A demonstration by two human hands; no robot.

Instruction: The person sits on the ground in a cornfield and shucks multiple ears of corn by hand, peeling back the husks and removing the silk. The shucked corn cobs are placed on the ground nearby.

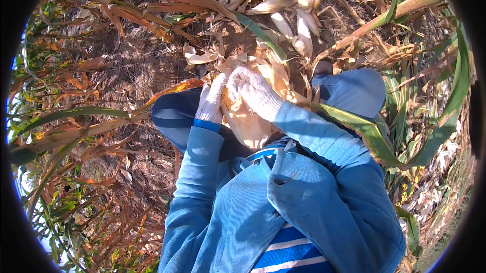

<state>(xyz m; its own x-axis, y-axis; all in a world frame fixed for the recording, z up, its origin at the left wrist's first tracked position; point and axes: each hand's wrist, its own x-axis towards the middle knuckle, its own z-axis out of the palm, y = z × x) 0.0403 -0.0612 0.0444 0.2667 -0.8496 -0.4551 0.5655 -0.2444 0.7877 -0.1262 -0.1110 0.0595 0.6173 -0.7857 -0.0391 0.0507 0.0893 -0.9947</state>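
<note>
An ear of corn [227, 98] lies between my two gloved hands, low over my lap, with a strip of yellow kernels bared. Pale dry husk [248, 127] hangs from it towards my body, and more loose husk [275, 70] spreads out beyond my knuckles. My left hand [212, 98], in a white knit glove, wraps the ear's left side. Across its right side, my right hand [251, 87] is curled over the husk in a matching glove. Both sets of fingertips are largely hidden, as is most of the ear.
Several ears in pale husks [283, 24] lie heaped on the ground ahead. A single husk piece [201, 58] rests nearer. Dry cornstalks [383, 17] slant in from the right, and another stalk [83, 132] from the left. A long green leaf [357, 125] crosses by my right forearm.
</note>
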